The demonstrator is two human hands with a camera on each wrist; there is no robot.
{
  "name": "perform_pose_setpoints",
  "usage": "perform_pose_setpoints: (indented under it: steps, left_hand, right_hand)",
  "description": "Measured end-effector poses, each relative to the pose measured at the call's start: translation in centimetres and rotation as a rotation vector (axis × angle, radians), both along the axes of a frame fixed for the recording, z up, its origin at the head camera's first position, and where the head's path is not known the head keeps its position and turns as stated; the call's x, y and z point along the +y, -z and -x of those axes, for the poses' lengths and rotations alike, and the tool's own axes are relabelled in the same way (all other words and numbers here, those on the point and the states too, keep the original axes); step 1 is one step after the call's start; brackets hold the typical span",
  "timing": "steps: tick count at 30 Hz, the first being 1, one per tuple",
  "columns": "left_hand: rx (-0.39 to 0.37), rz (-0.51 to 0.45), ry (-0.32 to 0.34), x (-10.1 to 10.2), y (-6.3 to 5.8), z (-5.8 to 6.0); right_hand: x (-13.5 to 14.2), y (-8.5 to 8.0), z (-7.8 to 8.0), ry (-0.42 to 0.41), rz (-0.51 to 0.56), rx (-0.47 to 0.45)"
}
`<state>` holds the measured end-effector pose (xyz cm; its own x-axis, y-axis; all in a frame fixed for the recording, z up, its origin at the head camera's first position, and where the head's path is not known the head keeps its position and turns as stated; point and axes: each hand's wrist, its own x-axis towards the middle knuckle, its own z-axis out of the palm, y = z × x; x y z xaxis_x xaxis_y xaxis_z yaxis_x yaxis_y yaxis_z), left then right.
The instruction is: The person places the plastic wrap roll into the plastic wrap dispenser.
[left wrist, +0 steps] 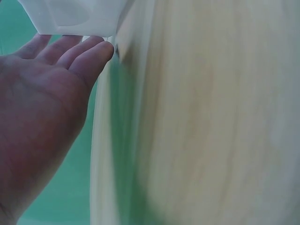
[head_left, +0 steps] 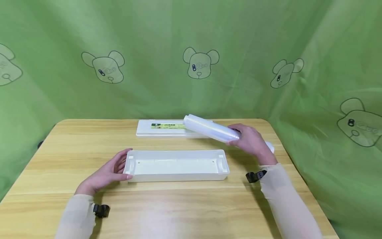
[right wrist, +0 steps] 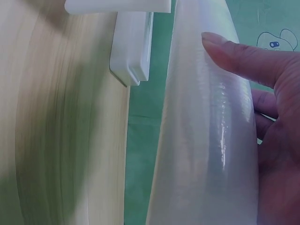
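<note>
Left hand [head_left: 104,174] holding end of open white box [head_left: 179,178] on surface [head_left: 179,205]; right hand [head_left: 249,141] gripping film roll [head_left: 209,128], tilted, above labelled white piece [head_left: 144,128]; hazard: slick film, off-centre grip; roll could twist, slip, strike box.

Open box [head_left: 179,178], centre of frame: plain white. Roll [head_left: 209,128], right of centre: translucent white, bluish sheen. Long case [head_left: 144,128], above the box: white; its label [head_left: 168,126], yellow-green. Desk [head_left: 179,209]: pale yellow, wood-grained. Curtain [head_left: 149,30], upper frame: green, repeating dark-outlined, paler animal heads. Sleeves [head_left: 74,215]: cream.
</note>
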<state>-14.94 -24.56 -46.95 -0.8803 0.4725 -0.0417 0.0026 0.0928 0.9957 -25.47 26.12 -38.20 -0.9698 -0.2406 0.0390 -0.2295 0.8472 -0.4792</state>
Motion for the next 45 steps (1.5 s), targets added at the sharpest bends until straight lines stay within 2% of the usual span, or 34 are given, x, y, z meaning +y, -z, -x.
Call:
perform_pose_setpoints:
  steps: [8,45]
  left_hand:
    - [-0.017,0.002,-0.005,-0.2,0.0,0.0]
    - [-0.011,-0.004,0.012,-0.1,-0.1,0.1]
  right_hand:
    - [-0.5,0.1,0.0,-0.038,0.029,0.000]
    - [-3.6,-0.6,0.1,-0.103,0.054,-0.014]
